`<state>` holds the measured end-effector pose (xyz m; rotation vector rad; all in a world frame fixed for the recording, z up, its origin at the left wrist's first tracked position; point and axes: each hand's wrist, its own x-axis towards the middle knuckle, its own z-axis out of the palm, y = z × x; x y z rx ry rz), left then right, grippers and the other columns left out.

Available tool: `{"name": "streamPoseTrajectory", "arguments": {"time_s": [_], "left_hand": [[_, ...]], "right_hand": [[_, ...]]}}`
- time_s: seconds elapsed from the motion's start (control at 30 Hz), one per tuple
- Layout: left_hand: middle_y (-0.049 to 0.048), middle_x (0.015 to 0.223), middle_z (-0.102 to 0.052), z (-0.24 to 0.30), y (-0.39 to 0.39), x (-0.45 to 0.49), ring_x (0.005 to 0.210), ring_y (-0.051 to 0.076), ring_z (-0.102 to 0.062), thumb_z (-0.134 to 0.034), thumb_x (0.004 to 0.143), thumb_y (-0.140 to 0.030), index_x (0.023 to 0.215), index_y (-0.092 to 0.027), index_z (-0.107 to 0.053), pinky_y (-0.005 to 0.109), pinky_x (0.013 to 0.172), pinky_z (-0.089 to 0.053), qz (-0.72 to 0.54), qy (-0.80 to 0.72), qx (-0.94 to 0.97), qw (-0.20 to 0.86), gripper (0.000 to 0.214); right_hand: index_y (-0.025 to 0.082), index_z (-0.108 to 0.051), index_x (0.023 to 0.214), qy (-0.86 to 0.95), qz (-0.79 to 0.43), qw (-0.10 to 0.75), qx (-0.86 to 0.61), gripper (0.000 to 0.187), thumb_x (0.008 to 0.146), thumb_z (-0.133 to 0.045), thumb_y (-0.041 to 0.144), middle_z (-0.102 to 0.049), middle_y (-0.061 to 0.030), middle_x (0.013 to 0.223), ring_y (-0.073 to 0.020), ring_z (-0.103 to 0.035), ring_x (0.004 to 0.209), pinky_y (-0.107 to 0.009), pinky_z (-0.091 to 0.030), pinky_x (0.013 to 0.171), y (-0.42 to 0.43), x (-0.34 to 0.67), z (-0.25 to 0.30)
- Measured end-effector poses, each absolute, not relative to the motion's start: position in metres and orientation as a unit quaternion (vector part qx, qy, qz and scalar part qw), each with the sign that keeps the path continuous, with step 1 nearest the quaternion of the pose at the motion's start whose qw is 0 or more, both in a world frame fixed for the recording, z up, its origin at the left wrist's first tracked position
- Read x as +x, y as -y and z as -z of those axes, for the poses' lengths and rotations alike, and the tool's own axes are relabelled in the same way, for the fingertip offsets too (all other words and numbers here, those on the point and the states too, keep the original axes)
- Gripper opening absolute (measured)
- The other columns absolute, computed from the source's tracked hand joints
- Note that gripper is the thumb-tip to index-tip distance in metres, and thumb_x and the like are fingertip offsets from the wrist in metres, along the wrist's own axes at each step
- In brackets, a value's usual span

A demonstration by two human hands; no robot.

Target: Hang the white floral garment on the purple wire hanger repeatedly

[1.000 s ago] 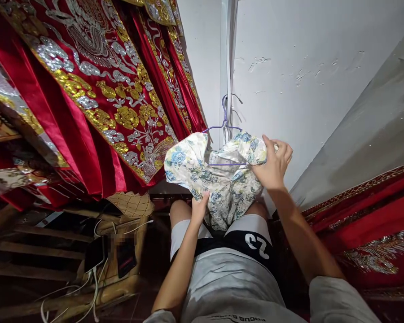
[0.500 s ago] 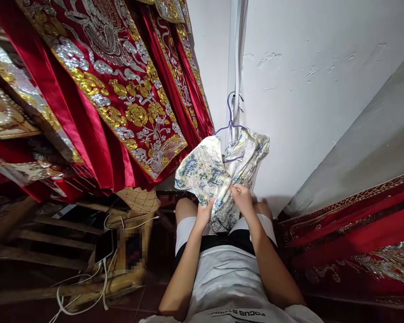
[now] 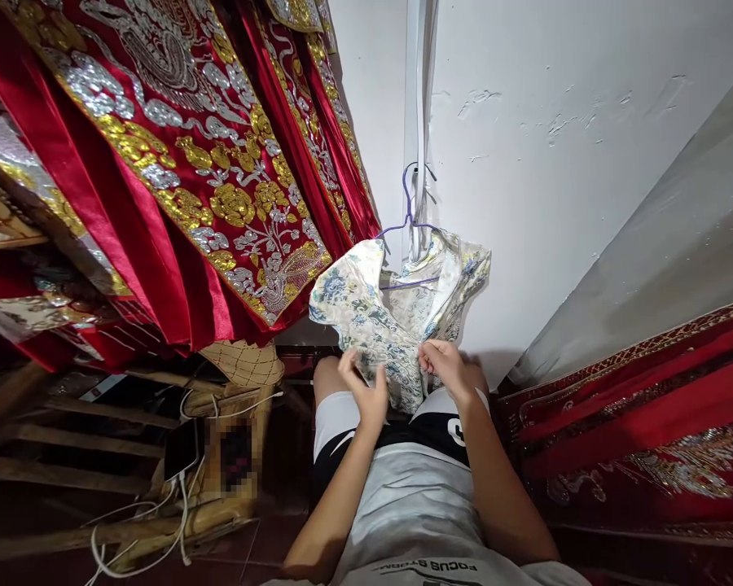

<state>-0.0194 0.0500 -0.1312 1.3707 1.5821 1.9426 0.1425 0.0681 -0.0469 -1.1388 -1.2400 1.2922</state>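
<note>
Blouse (image 3: 366,321) of pale cloth, printed with blue flowers and touches of yellow, hangs at the centre of the frame on a purple hanger (image 3: 409,217), its V-shaped neckline open and its lower part reaching down in front of the wearer's knees. The hanger's curved top meets the pale vertical strip (image 3: 424,98) that runs down the white wall (image 3: 555,203) from the upper edge. Just right of the frame's middle, the right hand (image 3: 445,365) has thumb and fingers drawn together, pinching the blouse at its front edge below the neckline. The left hand (image 3: 366,395), left of it, has thumb and fingers apart in front of the blouse's lower left side; whether they touch the cloth I cannot tell. Red satin with gold and silver embroidery (image 3: 232,203) fills the upper left. In the lower left a dark phone (image 3: 182,450) with a white cable (image 3: 184,513) plugged in lies on slatted wooden furniture (image 3: 217,521), beside a blurred patch. More red embroidered cloth (image 3: 647,423) spreads across the lower right. At the bottom centre are the wearer's grey T-shirt (image 3: 409,492) and black-and-white shorts (image 3: 436,431).
</note>
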Motion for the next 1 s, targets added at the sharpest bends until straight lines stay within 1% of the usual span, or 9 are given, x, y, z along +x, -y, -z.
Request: {"name": "streamPoseTrajectory", "arguments": {"time_s": [0.1,0.2,0.3,0.43,0.63,0.73,0.87,0.93,1.0], "left_hand": [[0.0123,0.119,-0.066,0.12,-0.046,0.002,0.114,0.026,-0.064,-0.061,0.09,-0.033,0.121,-0.021,-0.057,0.038,0.103,-0.049,-0.606,-0.475,0.586,0.251,0.033],[0.0057,0.093,-0.068,0.109,-0.05,0.009,0.092,0.022,-0.065,-0.054,0.093,-0.031,0.096,-0.021,-0.061,0.033,0.088,-0.05,-0.567,-0.47,0.616,0.28,0.013],[0.003,0.079,-0.062,0.105,-0.055,0.005,0.08,0.02,-0.061,-0.05,0.096,-0.033,0.081,-0.022,-0.057,0.031,0.079,-0.047,-0.535,-0.463,0.654,0.268,0.02],[0.0035,0.08,-0.059,0.115,-0.063,-0.001,0.078,0.02,-0.057,-0.049,0.096,-0.029,0.08,-0.022,-0.053,0.031,0.075,-0.044,-0.485,-0.458,0.697,0.263,0.017],[0.0024,0.078,-0.059,0.115,-0.078,-0.014,0.075,0.019,-0.056,-0.051,0.093,-0.021,0.079,-0.022,-0.051,0.03,0.073,-0.042,-0.401,-0.438,0.757,0.272,0.014],[0.0017,0.082,-0.062,0.075,-0.085,-0.021,0.078,0.018,-0.06,-0.057,0.095,-0.025,0.095,-0.021,-0.056,0.03,0.077,-0.046,-0.435,-0.399,0.755,0.287,0.005],[0.0019,0.092,-0.063,-0.012,-0.101,-0.023,0.083,0.017,-0.062,-0.058,0.1,-0.033,0.132,-0.021,-0.05,0.031,0.081,-0.049,-0.603,-0.329,0.703,0.182,0.035],[0.0032,0.094,-0.065,-0.051,-0.111,-0.021,0.081,0.015,-0.061,-0.055,0.102,-0.032,0.127,-0.02,-0.056,0.03,0.079,-0.049,-0.61,-0.323,0.714,0.118,0.027],[0.0041,0.092,-0.066,-0.078,-0.12,-0.019,0.081,0.015,-0.061,-0.055,0.102,-0.03,0.107,-0.018,-0.063,0.029,0.077,-0.048,-0.589,-0.319,0.74,0.062,0.015]], "right_hand": [[0.021,-0.057,0.058,0.534,-0.572,0.426,-0.454,0.02,0.072,-0.055,0.036,-0.047,0.0039,0.044,-0.0113,-0.037,0.045,-0.026,-0.029,0.049,-0.06,0.133,0.042],[0.02,-0.061,0.059,0.556,-0.56,0.42,-0.448,0.02,0.072,-0.053,0.033,-0.049,0.0034,0.043,-0.0111,-0.039,0.043,-0.026,-0.029,0.048,-0.061,0.127,0.037],[0.02,-0.06,0.057,0.56,-0.507,0.466,-0.46,0.021,0.073,-0.054,0.032,-0.051,0.0033,0.043,-0.011,-0.04,0.044,-0.025,-0.032,0.049,-0.077,0.13,0.02],[0.02,-0.06,0.058,0.571,-0.424,0.538,-0.453,0.021,0.075,-0.057,0.031,-0.052,0.0031,0.044,-0.0096,-0.039,0.043,-0.023,-0.03,0.047,-0.115,0.135,-0.035],[0.019,-0.057,0.06,0.531,-0.416,0.64,-0.369,0.02,0.079,-0.057,0.027,-0.05,0.0046,0.046,-0.0067,-0.039,0.042,-0.02,-0.024,0.045,-0.134,0.128,-0.094],[0.019,-0.058,0.065,0.555,-0.424,0.621,-0.357,0.017,0.081,-0.055,0.024,-0.052,0.005,0.047,-0.0064,-0.037,0.042,-0.02,-0.024,0.045,-0.125,0.125,-0.089],[0.019,-0.058,0.066,0.61,-0.401,0.584,-0.354,0.019,0.084,-0.054,0.023,-0.053,0.0049,0.048,-0.0073,-0.038,0.043,-0.021,-0.027,0.047,-0.112,0.125,-0.085],[0.019,-0.058,0.066,0.637,-0.376,0.579,-0.343,0.021,0.086,-0.053,0.024,-0.053,0.0046,0.049,-0.0079,-0.039,0.045,-0.022,-0.028,0.049,-0.11,0.126,-0.09],[0.019,-0.056,0.065,0.65,-0.346,0.585,-0.34,0.023,0.087,-0.054,0.026,-0.05,0.005,0.05,-0.0083,-0.038,0.047,-0.023,-0.028,0.05,-0.114,0.127,-0.093]]}}
